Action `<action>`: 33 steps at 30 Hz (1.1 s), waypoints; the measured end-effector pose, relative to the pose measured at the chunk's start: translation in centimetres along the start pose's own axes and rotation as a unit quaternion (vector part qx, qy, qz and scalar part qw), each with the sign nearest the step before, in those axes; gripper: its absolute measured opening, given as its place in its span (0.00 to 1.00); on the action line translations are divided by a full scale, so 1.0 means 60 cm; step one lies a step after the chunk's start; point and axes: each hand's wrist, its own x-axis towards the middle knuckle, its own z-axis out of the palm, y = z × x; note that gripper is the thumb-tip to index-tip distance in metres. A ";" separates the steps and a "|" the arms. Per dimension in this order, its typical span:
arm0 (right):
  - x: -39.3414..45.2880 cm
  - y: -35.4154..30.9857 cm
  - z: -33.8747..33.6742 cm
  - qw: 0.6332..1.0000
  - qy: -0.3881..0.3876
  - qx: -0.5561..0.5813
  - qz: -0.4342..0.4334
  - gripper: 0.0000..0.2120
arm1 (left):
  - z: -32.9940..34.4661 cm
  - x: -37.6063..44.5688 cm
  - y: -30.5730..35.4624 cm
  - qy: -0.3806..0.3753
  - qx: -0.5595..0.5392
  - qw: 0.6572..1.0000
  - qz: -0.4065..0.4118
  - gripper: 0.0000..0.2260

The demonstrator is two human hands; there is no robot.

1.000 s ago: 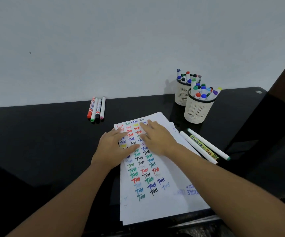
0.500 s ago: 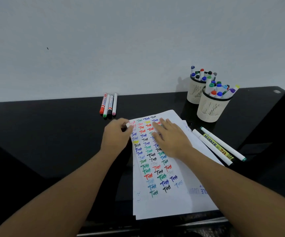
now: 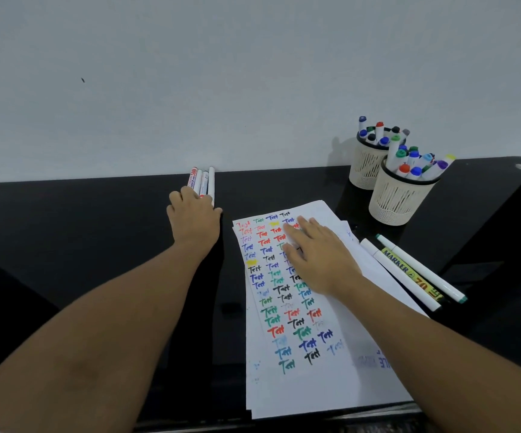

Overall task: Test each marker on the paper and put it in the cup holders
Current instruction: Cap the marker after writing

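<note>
The left hand [image 3: 195, 218] has left the white test-scribbled paper [image 3: 296, 307] for four slim white markers [image 3: 203, 182] at the black table's [image 3: 65, 245] back edge, fingers resting on them, grip unclear, while the right hand [image 3: 318, 254] lies flat on the paper.

Black table [image 3: 65, 245] with paper [image 3: 325, 379], loose markers [image 3: 203, 181], two cup holders [image 3: 393, 201].

The left hand [image 3: 195, 218] lies on the near ends of four markers [image 3: 202, 182] at the table's [image 3: 65, 239] far edge, at 11 o'clock from the paper [image 3: 315, 385]. The right hand [image 3: 318, 254] rests flat on the paper (many coloured "Test" words). At 1 o'clock stand two cups [image 3: 390, 201] full of markers; three pens [image 3: 415, 273] lie at 3 o'clock.
</note>
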 end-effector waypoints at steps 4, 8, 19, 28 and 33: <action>0.001 0.001 0.002 1.000 0.002 -0.002 0.002 0.29 | 0.002 -0.005 0.004 0.027 -0.039 0.999 0.020 0.12; 0.000 -0.001 0.000 1.000 -0.002 0.000 0.005 0.29 | -0.006 -0.003 0.015 0.011 -0.040 0.999 0.025 0.11; -0.006 -0.003 -0.002 0.999 0.028 0.031 0.008 0.28 | -0.021 -0.020 0.002 -0.012 -0.181 0.983 -0.035 0.14; -0.031 -0.020 -0.003 0.971 0.217 -0.068 -0.068 0.21 | -0.075 -0.131 -0.010 -0.002 -0.363 0.931 0.048 0.14; -0.024 -0.056 -0.025 0.939 0.269 -0.119 -0.178 0.21 | -0.092 -0.178 -0.001 -0.035 -0.400 0.911 0.101 0.11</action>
